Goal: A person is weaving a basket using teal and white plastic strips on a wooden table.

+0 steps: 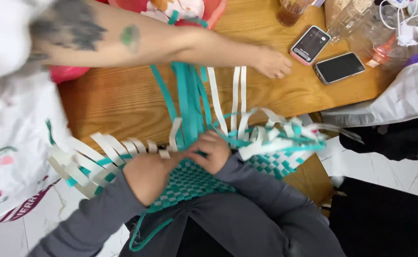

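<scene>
Weave: teal-and-white checkered mat of flat plastic strips (190, 183) lies on the lap at the near edge of the wooden worktop (123, 102).
Left hand (148, 175): pressed flat on it, fingers hidden.
Right hand (213, 151): curled, pinching a teal strip (186, 102).
Risk: loose white strip ends (106, 150) may slip out if pressure lifts.
Crowding: another person's hand (272, 63) rests near two phones (325, 54).
Unclear: far strip ends pass under that arm.

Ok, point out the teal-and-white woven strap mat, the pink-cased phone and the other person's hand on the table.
Teal-and-white woven strap mat (190, 183): head view, checkered middle.
Pink-cased phone (310, 44): head view, screen centre.
Other person's hand (272, 63): head view, back of hand on the wooden table (123, 100).
</scene>
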